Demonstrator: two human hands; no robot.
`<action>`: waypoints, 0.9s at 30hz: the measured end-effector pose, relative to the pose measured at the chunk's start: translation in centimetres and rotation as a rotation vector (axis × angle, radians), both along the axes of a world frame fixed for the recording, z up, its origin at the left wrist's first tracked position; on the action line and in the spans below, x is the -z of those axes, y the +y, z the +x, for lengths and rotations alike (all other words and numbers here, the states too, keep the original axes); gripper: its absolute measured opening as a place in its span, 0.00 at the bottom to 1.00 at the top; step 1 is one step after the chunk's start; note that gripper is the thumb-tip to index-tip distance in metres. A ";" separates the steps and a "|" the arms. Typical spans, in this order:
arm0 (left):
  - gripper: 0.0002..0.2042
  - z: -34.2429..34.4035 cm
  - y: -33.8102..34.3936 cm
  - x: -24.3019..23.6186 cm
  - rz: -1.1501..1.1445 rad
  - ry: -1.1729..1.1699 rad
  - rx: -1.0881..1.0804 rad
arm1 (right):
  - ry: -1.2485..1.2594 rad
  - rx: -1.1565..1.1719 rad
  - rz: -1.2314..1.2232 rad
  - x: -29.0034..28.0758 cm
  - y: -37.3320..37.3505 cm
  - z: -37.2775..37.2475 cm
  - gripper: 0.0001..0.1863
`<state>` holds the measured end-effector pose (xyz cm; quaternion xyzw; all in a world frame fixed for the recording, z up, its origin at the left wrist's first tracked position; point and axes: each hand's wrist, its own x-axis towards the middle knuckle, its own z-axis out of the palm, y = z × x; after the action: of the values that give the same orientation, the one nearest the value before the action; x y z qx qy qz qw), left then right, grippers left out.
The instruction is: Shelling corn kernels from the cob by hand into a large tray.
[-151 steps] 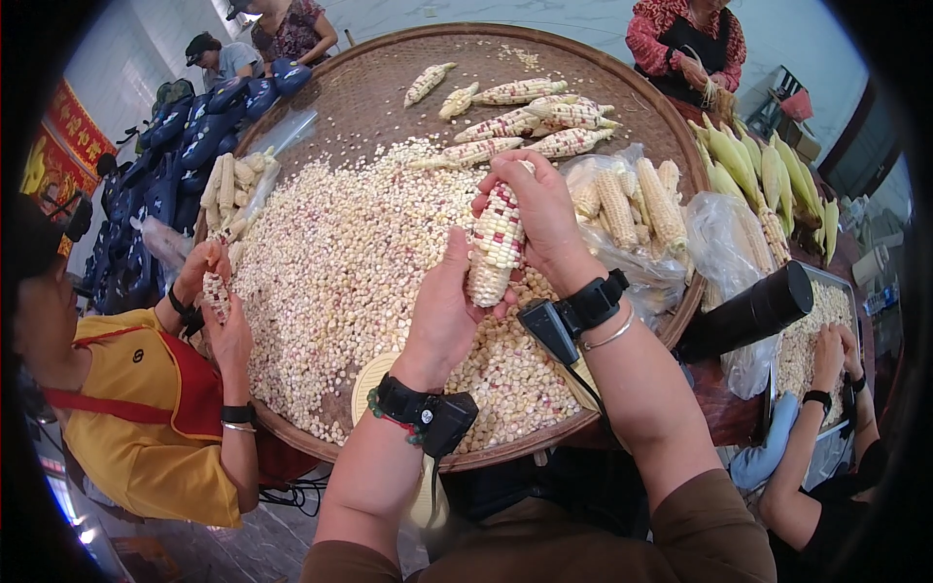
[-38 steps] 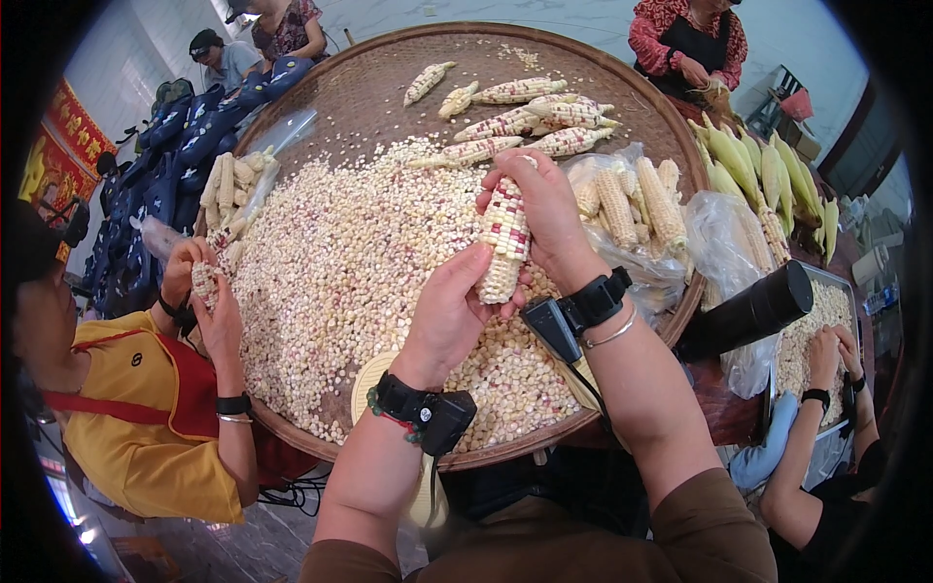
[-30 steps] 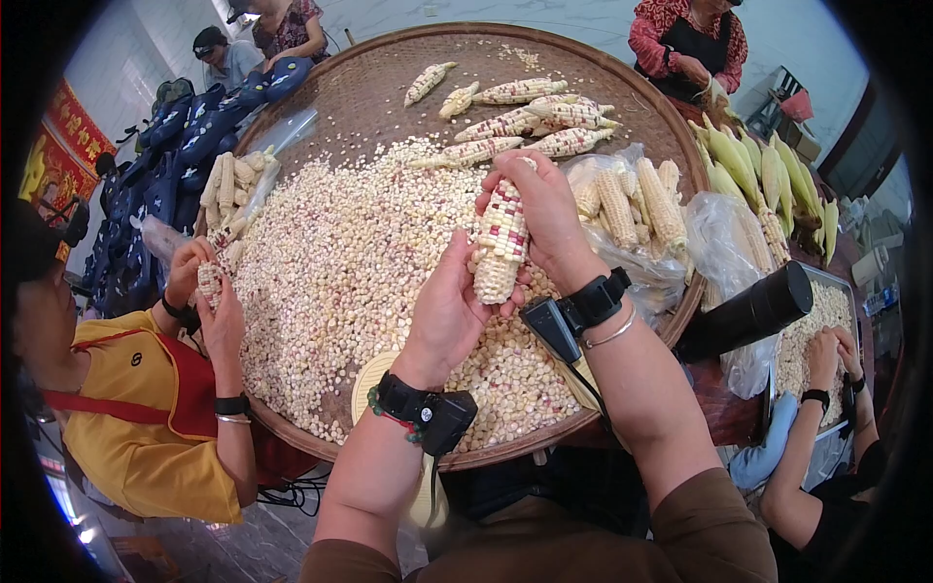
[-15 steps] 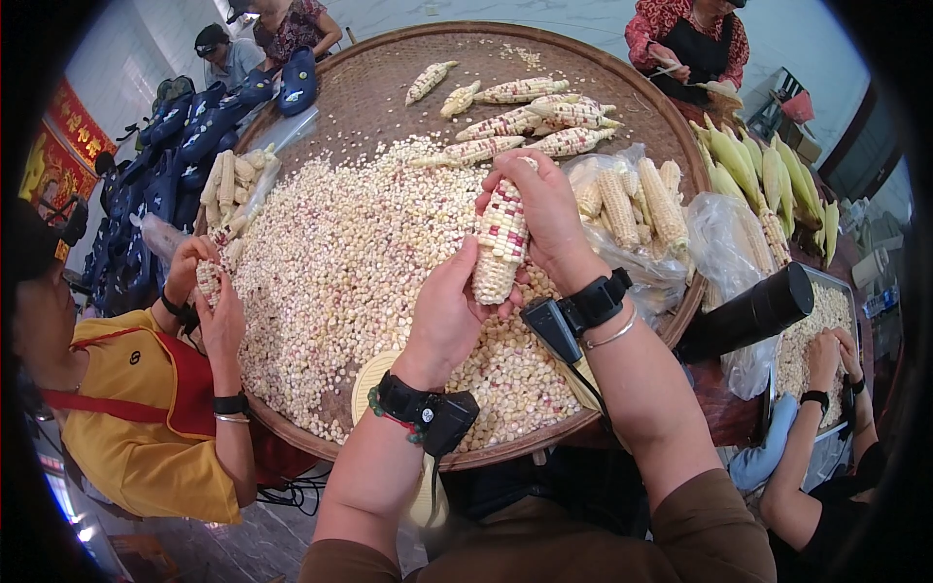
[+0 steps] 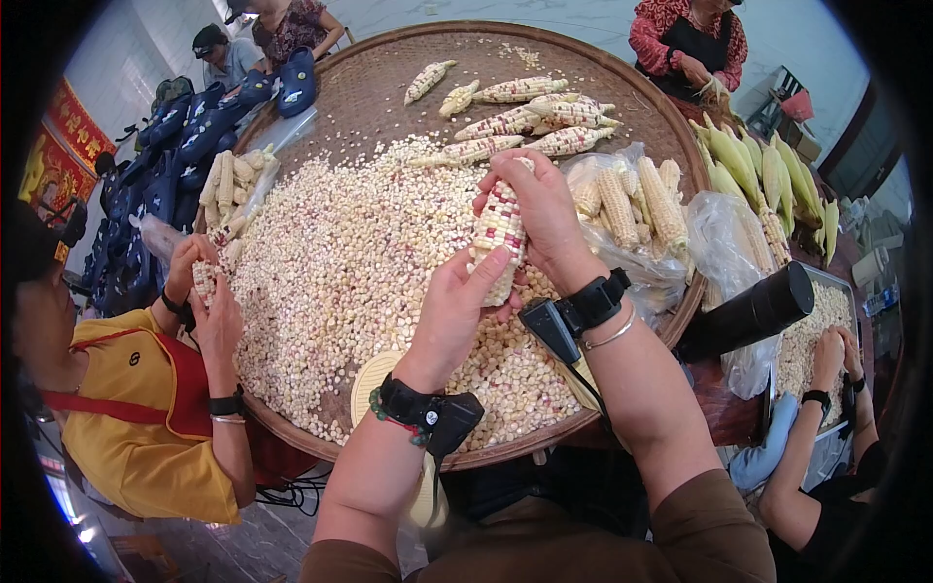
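Both my hands hold one corn cob [image 5: 501, 228], pale with dark red kernels, tilted over the middle of a round woven tray [image 5: 379, 73]. My right hand [image 5: 539, 209] wraps round its upper part. Lower down, my left hand [image 5: 457, 301] grips the cob, the thumb pressed on its kernels near the lower end. That end is partly hidden by my fingers. Beneath my hands spreads a thick layer of loose corn kernels [image 5: 321, 243], white, yellowish and dark red. Beyond them lies a pile of whole speckled cobs [image 5: 525, 119].
Stripped cobs fill a plastic bag [image 5: 637, 267] to the right and another heap [image 5: 228, 189] at the left rim. A black cylinder [image 5: 748, 311] leans near the right edge. Husked green corn [image 5: 748, 160] lies beyond. Co-workers sit around, one in a yellow shirt [image 5: 146, 428] handling a cob.
My left thumb has moved up and right across the cob's kernels. The cob stays in both hands. The far-right co-worker's hands have shifted.
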<state>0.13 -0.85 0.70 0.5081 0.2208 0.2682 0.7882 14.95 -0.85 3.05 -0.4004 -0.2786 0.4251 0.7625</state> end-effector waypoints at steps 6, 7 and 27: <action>0.16 -0.1 0.0 -0.2 -0.036 -0.086 0.037 | 0.018 -0.003 0.001 -0.1 0.1 0.2 0.07; 0.16 -0.1 -0.1 -0.2 -0.036 -0.086 0.039 | 0.023 -0.005 0.001 0.0 0.1 0.2 0.07; 0.21 0.1 0.9 0.6 -0.211 -0.257 0.132 | 0.138 -0.030 0.034 -0.1 0.1 0.7 0.09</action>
<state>0.19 0.04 0.11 0.3975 0.1114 0.2540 0.8747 15.68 -0.76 3.15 -0.3529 -0.2388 0.4582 0.7801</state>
